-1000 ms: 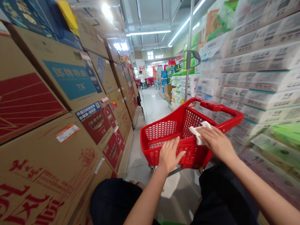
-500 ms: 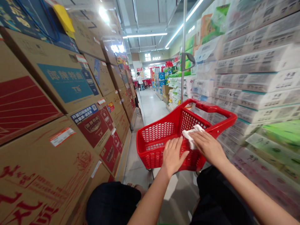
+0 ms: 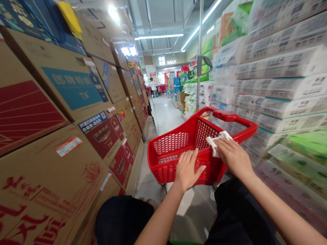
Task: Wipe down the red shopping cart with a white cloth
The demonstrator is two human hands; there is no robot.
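A red plastic shopping basket cart (image 3: 168,166) with perforated walls and a raised handle stands in front of my knees. My left hand (image 3: 188,170) rests on its near rim, fingers stretched out and thumb apart, with nothing in it. My right hand (image 3: 233,154) presses a crumpled white cloth (image 3: 214,141) against the rim, close to where the handle rises. Part of the cloth is hidden under the fingers. The inside of the basket shows only its bare perforated floor and walls.
Stacked cardboard boxes (image 3: 71,85) form a wall on the left. Piled tissue packs (image 3: 276,88) rise on the right, with green-topped packs (image 3: 306,149) lower down. A metal pole (image 3: 199,68) stands beyond the basket. A seated person (image 3: 152,85) is far down the aisle floor (image 3: 167,119).
My right hand has slid the white cloth rightward and slightly up along the rim, toward the handle. My left hand has stayed nearly in place on the rim.
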